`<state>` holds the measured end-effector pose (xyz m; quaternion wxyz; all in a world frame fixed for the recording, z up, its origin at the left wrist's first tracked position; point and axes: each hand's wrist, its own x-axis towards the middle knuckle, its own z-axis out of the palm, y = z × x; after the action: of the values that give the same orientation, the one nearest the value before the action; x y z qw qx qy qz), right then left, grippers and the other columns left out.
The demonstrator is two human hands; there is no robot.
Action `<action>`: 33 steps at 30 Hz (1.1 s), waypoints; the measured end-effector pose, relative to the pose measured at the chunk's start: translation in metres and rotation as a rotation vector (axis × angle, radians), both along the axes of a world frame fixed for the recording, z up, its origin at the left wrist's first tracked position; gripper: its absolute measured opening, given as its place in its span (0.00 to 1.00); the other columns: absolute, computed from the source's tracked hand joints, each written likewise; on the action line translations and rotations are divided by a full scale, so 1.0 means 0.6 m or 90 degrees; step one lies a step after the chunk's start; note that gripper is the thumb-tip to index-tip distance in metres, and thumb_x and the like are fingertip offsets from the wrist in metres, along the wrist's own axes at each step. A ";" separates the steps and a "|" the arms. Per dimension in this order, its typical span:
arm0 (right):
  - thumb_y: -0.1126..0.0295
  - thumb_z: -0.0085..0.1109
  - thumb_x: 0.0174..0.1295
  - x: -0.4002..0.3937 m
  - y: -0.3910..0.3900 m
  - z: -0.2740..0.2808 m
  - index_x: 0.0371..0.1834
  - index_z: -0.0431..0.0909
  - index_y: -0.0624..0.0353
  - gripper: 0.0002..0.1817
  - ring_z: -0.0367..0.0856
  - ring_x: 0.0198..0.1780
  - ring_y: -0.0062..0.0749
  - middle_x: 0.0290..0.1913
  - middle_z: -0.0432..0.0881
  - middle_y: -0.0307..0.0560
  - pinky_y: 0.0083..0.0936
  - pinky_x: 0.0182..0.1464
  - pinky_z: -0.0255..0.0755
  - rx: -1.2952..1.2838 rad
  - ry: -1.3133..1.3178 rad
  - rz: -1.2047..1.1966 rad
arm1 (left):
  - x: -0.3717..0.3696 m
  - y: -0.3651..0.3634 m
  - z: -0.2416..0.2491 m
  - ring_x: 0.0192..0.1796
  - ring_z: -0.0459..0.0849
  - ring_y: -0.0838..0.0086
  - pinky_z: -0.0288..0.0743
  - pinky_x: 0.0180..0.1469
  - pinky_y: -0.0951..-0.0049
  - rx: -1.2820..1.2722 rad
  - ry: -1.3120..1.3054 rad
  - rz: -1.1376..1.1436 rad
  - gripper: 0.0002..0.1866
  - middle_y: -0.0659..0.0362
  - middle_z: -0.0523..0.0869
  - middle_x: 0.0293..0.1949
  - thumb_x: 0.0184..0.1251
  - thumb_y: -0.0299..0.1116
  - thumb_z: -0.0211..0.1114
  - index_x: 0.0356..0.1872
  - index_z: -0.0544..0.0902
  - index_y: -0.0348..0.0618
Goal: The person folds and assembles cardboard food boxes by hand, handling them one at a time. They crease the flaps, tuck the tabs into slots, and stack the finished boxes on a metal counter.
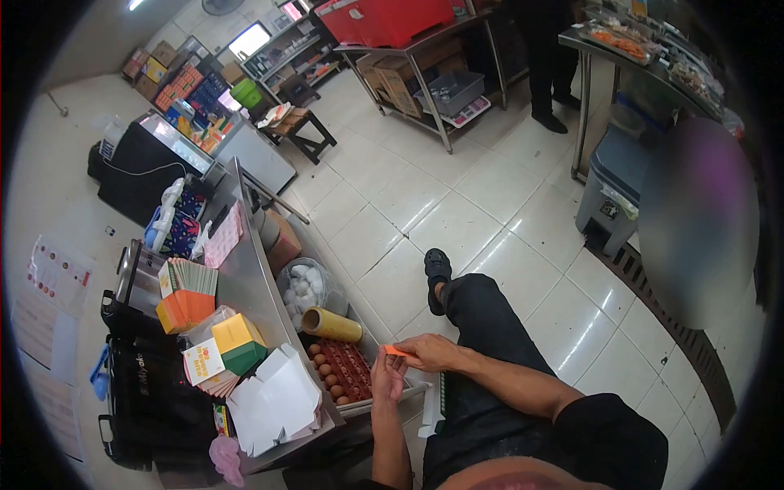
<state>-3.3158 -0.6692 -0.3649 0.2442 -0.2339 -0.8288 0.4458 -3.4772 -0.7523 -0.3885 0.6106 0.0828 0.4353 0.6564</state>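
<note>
Above the person's lap, my right hand [433, 353] pinches a small orange piece [397, 351]. My left hand [389, 377] is beside it, palm turned up, its fingertips at the left end of the same piece. Just left of my hands is a tray of brown eggs [330, 379], with a yellow roll [331, 324] lying behind it. Partly hidden under my right forearm, a white and green folded card [433, 407] rests by the thigh. White flat boxes [276, 400] are stacked on the metal table.
On the metal table [260, 286] stand bundles of orange and green cartons [189, 296] and a pink cloth [225, 237]. A clear bin [304, 286] holds white bundles. A grey trash bin [616, 175] is at right; another person's legs [549, 65] show at the back.
</note>
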 end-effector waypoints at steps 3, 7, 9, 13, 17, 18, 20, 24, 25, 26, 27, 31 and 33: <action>0.64 0.51 0.62 0.004 0.004 -0.003 0.52 0.76 0.59 0.18 0.80 0.43 0.53 0.41 0.82 0.57 0.43 0.45 0.74 -0.021 -0.027 -0.009 | -0.002 -0.001 0.006 0.46 0.83 0.69 0.81 0.51 0.68 -0.008 0.072 0.013 0.16 0.55 0.81 0.44 0.68 0.37 0.61 0.50 0.70 0.38; 0.65 0.53 0.64 -0.006 0.013 -0.027 0.50 0.77 0.62 0.16 0.82 0.39 0.50 0.39 0.83 0.54 0.38 0.43 0.76 0.024 0.195 -0.097 | 0.014 0.002 0.021 0.42 0.84 0.69 0.83 0.48 0.69 0.000 0.197 0.064 0.13 0.54 0.81 0.44 0.68 0.31 0.61 0.48 0.72 0.37; 0.65 0.60 0.61 0.002 0.008 0.007 0.45 0.79 0.64 0.15 0.84 0.34 0.38 0.33 0.84 0.49 0.29 0.39 0.77 -0.098 0.197 -0.189 | 0.020 0.002 0.018 0.42 0.84 0.71 0.83 0.45 0.72 0.028 0.242 0.084 0.13 0.53 0.81 0.44 0.67 0.30 0.62 0.46 0.72 0.36; 0.65 0.66 0.59 0.007 0.011 0.023 0.39 0.81 0.64 0.13 0.84 0.31 0.25 0.31 0.85 0.46 0.23 0.36 0.78 -0.207 0.188 -0.275 | 0.051 0.013 0.015 0.41 0.84 0.72 0.81 0.45 0.74 0.066 0.298 0.106 0.11 0.54 0.82 0.41 0.64 0.27 0.65 0.43 0.73 0.36; 0.64 0.68 0.57 0.005 0.006 0.018 0.39 0.83 0.64 0.14 0.84 0.33 0.25 0.34 0.86 0.48 0.22 0.37 0.77 -0.197 0.235 -0.233 | 0.066 0.019 -0.011 0.42 0.84 0.72 0.80 0.48 0.75 0.111 0.315 0.106 0.11 0.53 0.83 0.40 0.60 0.26 0.69 0.38 0.75 0.35; 0.64 0.67 0.57 0.007 0.005 0.022 0.40 0.83 0.64 0.14 0.84 0.34 0.25 0.34 0.86 0.48 0.23 0.38 0.77 -0.191 0.232 -0.217 | 0.066 0.020 -0.016 0.42 0.84 0.72 0.79 0.48 0.75 0.120 0.304 0.117 0.12 0.53 0.83 0.40 0.60 0.26 0.69 0.38 0.75 0.35; 0.64 0.67 0.57 0.009 0.006 0.023 0.42 0.83 0.64 0.15 0.84 0.35 0.26 0.34 0.86 0.48 0.23 0.39 0.76 -0.184 0.217 -0.187 | 0.065 0.020 -0.020 0.43 0.84 0.72 0.79 0.49 0.74 0.130 0.300 0.120 0.12 0.52 0.83 0.41 0.59 0.26 0.69 0.39 0.75 0.34; 0.64 0.64 0.58 0.008 0.009 0.013 0.43 0.82 0.64 0.15 0.84 0.36 0.27 0.35 0.86 0.49 0.24 0.40 0.76 -0.194 0.183 -0.156 | 0.064 0.015 -0.018 0.44 0.83 0.71 0.80 0.50 0.73 0.124 0.287 0.121 0.12 0.52 0.83 0.42 0.60 0.27 0.69 0.39 0.75 0.34; 0.64 0.64 0.59 0.007 0.009 0.011 0.43 0.82 0.64 0.15 0.83 0.36 0.27 0.35 0.85 0.49 0.24 0.40 0.76 -0.199 0.176 -0.155 | 0.065 0.014 -0.018 0.44 0.83 0.71 0.80 0.50 0.73 0.119 0.271 0.130 0.12 0.52 0.83 0.42 0.61 0.27 0.68 0.39 0.75 0.34; 0.64 0.63 0.60 0.007 0.008 0.010 0.44 0.82 0.64 0.15 0.83 0.37 0.27 0.36 0.86 0.49 0.24 0.41 0.76 -0.209 0.175 -0.156 | 0.063 0.013 -0.017 0.45 0.83 0.71 0.80 0.49 0.72 0.123 0.272 0.121 0.11 0.52 0.83 0.43 0.61 0.27 0.68 0.39 0.75 0.34; 0.63 0.63 0.60 0.007 0.009 0.010 0.44 0.82 0.64 0.15 0.83 0.37 0.26 0.36 0.86 0.49 0.24 0.41 0.76 -0.219 0.174 -0.157 | 0.061 0.012 -0.014 0.45 0.83 0.72 0.80 0.49 0.72 0.127 0.274 0.112 0.11 0.52 0.82 0.43 0.61 0.26 0.68 0.39 0.75 0.34; 0.62 0.61 0.62 0.006 0.015 0.001 0.45 0.81 0.64 0.16 0.83 0.38 0.25 0.37 0.86 0.48 0.23 0.43 0.75 -0.283 0.204 -0.142 | 0.061 0.010 0.001 0.44 0.83 0.72 0.80 0.48 0.72 0.138 0.253 0.097 0.11 0.54 0.82 0.43 0.62 0.26 0.67 0.41 0.75 0.36; 0.62 0.60 0.63 0.007 0.017 -0.001 0.46 0.81 0.64 0.16 0.83 0.39 0.25 0.38 0.86 0.47 0.23 0.44 0.75 -0.282 0.201 -0.133 | 0.057 0.011 -0.002 0.43 0.83 0.72 0.80 0.48 0.72 0.146 0.234 0.094 0.11 0.55 0.83 0.43 0.62 0.26 0.67 0.41 0.75 0.37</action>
<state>-3.3118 -0.6589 -0.3656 0.3581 -0.2934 -0.6344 0.6191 -3.4429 -0.7455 -0.3895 0.4577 0.2377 0.4664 0.7187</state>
